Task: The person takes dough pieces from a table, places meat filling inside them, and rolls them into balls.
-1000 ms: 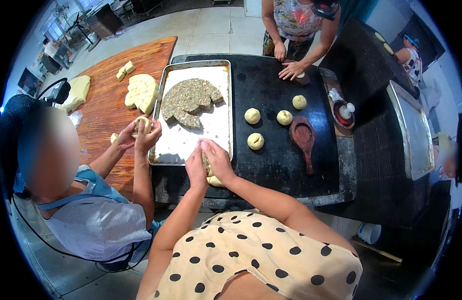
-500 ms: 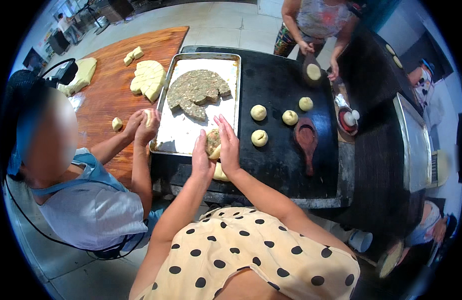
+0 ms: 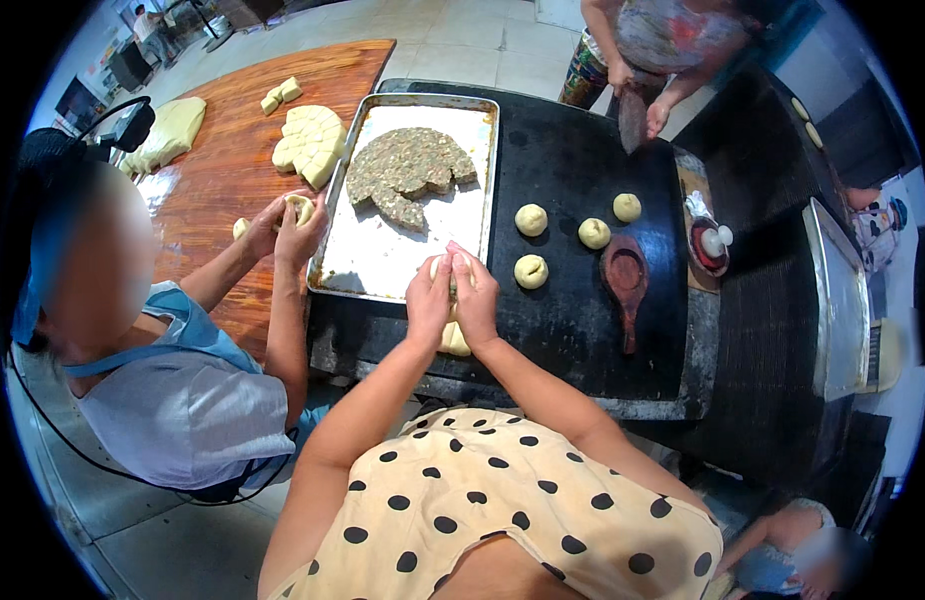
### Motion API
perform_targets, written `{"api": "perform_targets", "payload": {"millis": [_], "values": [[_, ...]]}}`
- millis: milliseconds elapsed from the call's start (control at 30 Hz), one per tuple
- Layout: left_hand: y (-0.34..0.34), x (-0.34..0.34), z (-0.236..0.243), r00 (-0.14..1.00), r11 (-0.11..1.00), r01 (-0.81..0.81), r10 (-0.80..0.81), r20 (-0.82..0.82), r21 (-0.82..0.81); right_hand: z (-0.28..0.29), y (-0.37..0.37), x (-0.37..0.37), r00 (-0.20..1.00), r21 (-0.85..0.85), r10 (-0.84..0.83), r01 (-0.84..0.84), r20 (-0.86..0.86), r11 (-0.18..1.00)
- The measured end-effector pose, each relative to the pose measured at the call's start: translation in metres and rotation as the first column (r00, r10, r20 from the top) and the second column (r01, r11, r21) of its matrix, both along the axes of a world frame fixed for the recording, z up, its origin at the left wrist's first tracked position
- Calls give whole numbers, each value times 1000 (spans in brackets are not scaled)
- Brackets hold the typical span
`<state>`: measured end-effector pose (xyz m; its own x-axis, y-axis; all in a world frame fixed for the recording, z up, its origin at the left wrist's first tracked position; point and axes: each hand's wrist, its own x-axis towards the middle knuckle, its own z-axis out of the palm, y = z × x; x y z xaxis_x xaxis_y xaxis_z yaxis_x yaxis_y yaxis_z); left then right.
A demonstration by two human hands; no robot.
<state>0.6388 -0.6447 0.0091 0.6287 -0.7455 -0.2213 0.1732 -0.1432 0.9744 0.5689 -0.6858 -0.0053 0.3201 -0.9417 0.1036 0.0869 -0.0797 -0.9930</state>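
Both of my hands are cupped together over the near edge of the black table, beside the tray's near right corner. My left hand [image 3: 428, 300] and my right hand [image 3: 475, 300] close round a filled dough ball [image 3: 452, 286], fingertips meeting at its top. Only a strip of it shows between the thumbs. Just below my hands, more pale dough [image 3: 455, 340] lies on the table. Ahead is a metal baking tray [image 3: 332, 284] bearing a slab of speckled greenish-brown filling [image 3: 407, 165], with a piece gone from its near side.
Several dough balls [image 3: 531, 271] and a wooden mould with a handle [image 3: 623, 272] lie to the right. At left a co-worker shapes a dough wrapper [image 3: 300, 209] beside cut dough [image 3: 310, 143] on a wooden table [image 3: 207, 165]. Across, another person holds a paddle-shaped mould [image 3: 632, 120].
My hands, flat along the dough's sides before, now curl over its top and hide the filling. The person across has turned the mould; its dough disc no longer shows. The view has shifted slightly.
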Motion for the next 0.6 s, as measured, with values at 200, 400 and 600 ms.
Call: {"api": "perform_targets", "payload": {"millis": [200,400,600], "values": [[-5,9,37,834,953,-38,-135,-536,-299,38,10,9,946,193,-117,59,303,979],[-1,8,34,803,981,-78,-42,-594,-176,38,-17,-5,977,192,120,-153,174,970],[-4,7,16,961,990,41,-77,-266,-138,34,-4,5,997,23,-38,36,72,999]]}}
